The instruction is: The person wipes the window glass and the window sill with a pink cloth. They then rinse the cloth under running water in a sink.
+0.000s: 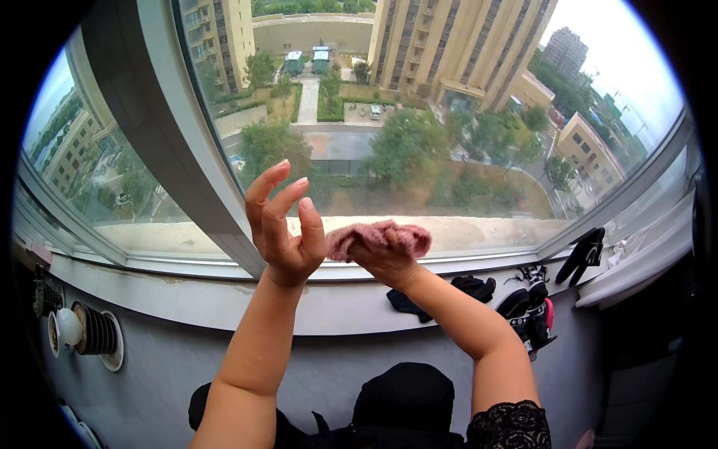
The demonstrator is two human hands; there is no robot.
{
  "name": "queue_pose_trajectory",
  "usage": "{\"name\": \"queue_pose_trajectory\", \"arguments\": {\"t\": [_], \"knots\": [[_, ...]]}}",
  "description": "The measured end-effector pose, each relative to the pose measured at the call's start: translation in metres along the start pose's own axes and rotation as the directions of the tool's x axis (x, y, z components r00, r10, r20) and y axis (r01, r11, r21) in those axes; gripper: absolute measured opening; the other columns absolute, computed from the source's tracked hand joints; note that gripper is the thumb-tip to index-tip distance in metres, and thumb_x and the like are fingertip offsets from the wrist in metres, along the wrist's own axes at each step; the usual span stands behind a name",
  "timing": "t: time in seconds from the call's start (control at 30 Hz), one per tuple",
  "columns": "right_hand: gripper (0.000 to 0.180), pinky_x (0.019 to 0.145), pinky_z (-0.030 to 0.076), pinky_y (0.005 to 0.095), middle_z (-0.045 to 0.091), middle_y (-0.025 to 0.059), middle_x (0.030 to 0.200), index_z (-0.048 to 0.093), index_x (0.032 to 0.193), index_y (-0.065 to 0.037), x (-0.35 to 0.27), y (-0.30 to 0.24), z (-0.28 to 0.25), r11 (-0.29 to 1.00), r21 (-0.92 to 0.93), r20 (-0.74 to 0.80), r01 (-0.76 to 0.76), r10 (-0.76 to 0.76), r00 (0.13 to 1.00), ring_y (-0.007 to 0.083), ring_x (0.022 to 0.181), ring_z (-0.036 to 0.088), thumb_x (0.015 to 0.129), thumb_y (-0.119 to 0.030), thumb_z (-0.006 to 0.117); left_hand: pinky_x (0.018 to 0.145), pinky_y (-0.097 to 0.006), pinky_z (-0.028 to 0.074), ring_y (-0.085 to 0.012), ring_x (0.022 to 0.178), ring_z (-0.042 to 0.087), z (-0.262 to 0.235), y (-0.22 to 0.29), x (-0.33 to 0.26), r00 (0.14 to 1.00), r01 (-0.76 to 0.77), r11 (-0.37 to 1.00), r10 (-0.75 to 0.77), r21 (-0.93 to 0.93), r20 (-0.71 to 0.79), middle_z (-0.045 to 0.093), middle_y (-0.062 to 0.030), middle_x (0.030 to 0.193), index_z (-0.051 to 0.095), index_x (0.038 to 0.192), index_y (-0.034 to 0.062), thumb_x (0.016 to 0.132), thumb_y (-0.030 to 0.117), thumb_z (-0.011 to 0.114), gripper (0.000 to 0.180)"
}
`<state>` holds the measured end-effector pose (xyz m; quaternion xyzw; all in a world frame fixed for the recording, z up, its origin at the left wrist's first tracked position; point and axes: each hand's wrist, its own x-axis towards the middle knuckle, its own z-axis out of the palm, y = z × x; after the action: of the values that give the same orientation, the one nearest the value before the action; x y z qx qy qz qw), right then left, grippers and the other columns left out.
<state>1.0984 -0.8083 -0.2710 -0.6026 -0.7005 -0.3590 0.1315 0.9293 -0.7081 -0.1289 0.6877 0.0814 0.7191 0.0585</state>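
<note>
A bunched pink cloth [410,234] is gripped in my right hand [384,258], held up close to the lower part of a large window pane [336,196]. Whether the cloth touches the glass, I cannot tell. To its left, my left hand [288,232] is raised in front of the pane with the fingers apart and loosely curled, holding nothing. The palm side of that hand faces right, toward the cloth. A hazy patch shows on the glass above the cloth.
A white sill [344,316] runs below the window. Dark cloth items [471,288] lie on it at the right, beside several dark shoes [523,307]. A thick grey frame post [179,127] stands left. On the floor at far left is a striped pot [97,333]. A white curtain [647,251] hangs right.
</note>
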Motion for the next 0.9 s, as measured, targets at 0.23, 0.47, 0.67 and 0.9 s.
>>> {"name": "queue_pose_trajectory", "arguments": {"t": [0.23,0.47,0.67,0.9], "knots": [[0.043,0.113,0.022,0.0507,0.048,-0.0028,0.130,0.054,0.128,-0.027,0.079,0.053,-0.070,0.855,-0.391,-0.153,0.341,-0.426,0.892,0.0198,0.130,0.040,0.086,-0.034,0.058,0.103,-0.039,0.042,-0.0262,0.118,0.052,-0.025,-0.010,0.007,0.984,0.176,0.975,-0.179,-0.135,-0.010,0.052,-0.0169,0.124,0.054,0.114,-0.0003,0.087,-0.006,0.052,0.027],[0.037,0.105,0.034,0.0510,0.048,0.0218,0.133,0.063,0.125,-0.013,0.278,0.089,-0.245,0.891,-0.316,-0.735,-0.327,-0.012,0.678,0.0418,0.125,0.043,0.089,-0.022,0.061,0.097,-0.035,0.047,-0.0209,0.107,0.058,-0.027,-0.012,0.020,0.958,0.186,0.957,-0.227,-0.225,-0.177,0.054,-0.0168,0.124,0.053,0.115,-0.0003,0.092,-0.006,0.047,0.025],[0.029,0.099,0.035,0.0422,0.053,0.0017,0.123,0.062,0.115,-0.022,0.170,-0.039,-0.078,0.950,-0.310,-0.463,-0.031,-0.123,0.878,0.0215,0.114,0.049,0.088,-0.030,0.057,0.086,-0.033,0.050,-0.0198,0.095,0.060,-0.053,-0.009,0.057,0.928,0.047,0.977,-0.120,-0.209,-0.353,0.057,-0.0208,0.122,0.052,0.116,-0.0014,0.093,-0.002,0.044,0.025],[0.025,0.097,0.036,0.0355,0.054,-0.0087,0.118,0.060,0.100,-0.028,0.085,-0.045,-0.022,0.778,-0.403,-0.099,0.482,-0.561,0.822,0.0136,0.117,0.048,0.075,-0.025,0.059,0.086,-0.033,0.048,-0.0190,0.097,0.060,-0.063,-0.014,0.068,0.830,0.208,0.942,-0.312,-0.264,-0.462,0.059,-0.0176,0.121,0.054,0.117,0.0003,0.094,0.001,0.046,0.025]]}}
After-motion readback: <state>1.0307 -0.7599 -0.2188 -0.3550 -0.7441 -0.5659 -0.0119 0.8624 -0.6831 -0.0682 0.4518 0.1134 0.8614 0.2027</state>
